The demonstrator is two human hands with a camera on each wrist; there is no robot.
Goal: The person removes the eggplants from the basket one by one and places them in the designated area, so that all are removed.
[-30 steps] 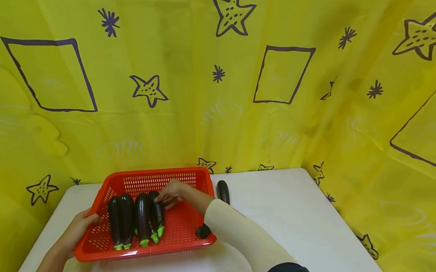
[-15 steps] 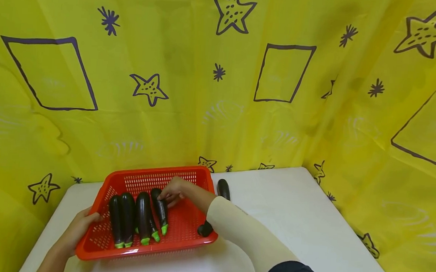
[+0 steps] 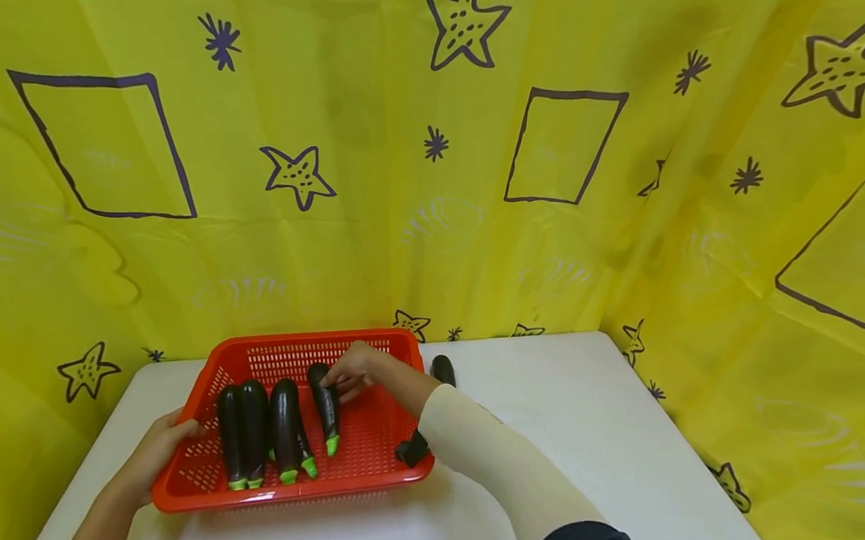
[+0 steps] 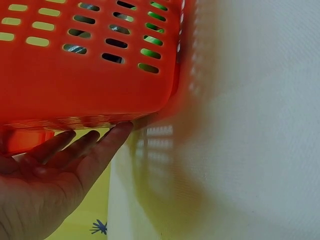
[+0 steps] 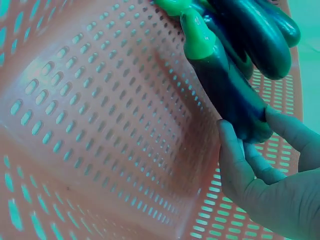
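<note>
A red perforated plastic basket (image 3: 366,431) holds several dark purple eggplants (image 3: 285,426) with green stem ends, lying side by side on its left. My left hand (image 3: 156,454) grips the basket's left rim, thumb over the edge; in the left wrist view its fingers (image 4: 92,152) reach along the outside. Inside the basket, my right hand (image 3: 352,371) pinches the rounded end of one eggplant (image 3: 325,412). The right wrist view shows thumb and fingertips on either side of this eggplant (image 5: 227,90), its green stem end pointing away from the hand.
The basket is on a white-covered table (image 3: 543,409). Another eggplant (image 3: 443,369) lies outside the basket's right side, partly behind my forearm. A dark object (image 3: 411,450) shows at the basket's right wall beside my sleeve. A yellow patterned curtain (image 3: 374,258) hangs behind and around.
My right hand has moved slightly right and back with the pinched eggplant, widening the gap to the others. The left hand still holds the rim, and the basket is nearly unmoved.
</note>
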